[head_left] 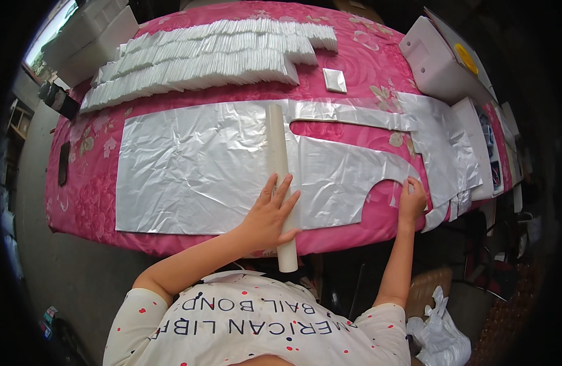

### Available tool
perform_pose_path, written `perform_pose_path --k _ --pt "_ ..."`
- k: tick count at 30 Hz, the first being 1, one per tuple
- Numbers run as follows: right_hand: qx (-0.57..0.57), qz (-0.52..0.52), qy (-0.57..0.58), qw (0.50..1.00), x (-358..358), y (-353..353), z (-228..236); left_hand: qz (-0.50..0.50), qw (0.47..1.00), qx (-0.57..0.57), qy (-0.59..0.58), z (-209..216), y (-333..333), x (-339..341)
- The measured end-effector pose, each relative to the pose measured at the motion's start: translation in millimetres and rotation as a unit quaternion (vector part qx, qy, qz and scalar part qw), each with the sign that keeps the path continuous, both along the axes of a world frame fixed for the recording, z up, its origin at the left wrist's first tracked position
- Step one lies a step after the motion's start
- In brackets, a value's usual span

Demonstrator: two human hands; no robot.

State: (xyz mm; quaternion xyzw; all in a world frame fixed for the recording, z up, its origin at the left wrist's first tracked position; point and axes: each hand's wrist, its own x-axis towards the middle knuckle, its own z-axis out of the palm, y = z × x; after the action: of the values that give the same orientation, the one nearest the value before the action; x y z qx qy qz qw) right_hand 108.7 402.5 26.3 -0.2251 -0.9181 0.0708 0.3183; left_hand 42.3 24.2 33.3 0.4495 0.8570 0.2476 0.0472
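Left hand (270,215) flat on tube (279,183)

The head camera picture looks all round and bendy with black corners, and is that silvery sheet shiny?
Head view: the fisheye lens bows the pink table edges and leaves black corners. Soft daylight gives pale glare on the crinkled silver plastic sheet, with few hard shadows. Left hand on the white tube and right hand at the sheet's edge look sharp; the rim is dimmer and squashed.
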Motion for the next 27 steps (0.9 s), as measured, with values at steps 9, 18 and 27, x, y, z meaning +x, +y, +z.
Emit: perform_pose_path --k 9,18,27 --pt "-0.254 0.453 -0.046 0.853 -23.1 -252.0 53.1 0.141 0.652 0.328 -0.669 25.2 -16.7 -17.6" --pt "-0.203 0.395 -0.122 0.887 15.2 -267.1 55.9 0.347 0.720 0.240 -0.552 -1.3 -233.4 -78.4" --pt "-0.337 0.192 -0.368 0.845 40.3 -265.2 36.0 0.275 0.951 0.064 0.122 53.6 -190.8 -77.5"
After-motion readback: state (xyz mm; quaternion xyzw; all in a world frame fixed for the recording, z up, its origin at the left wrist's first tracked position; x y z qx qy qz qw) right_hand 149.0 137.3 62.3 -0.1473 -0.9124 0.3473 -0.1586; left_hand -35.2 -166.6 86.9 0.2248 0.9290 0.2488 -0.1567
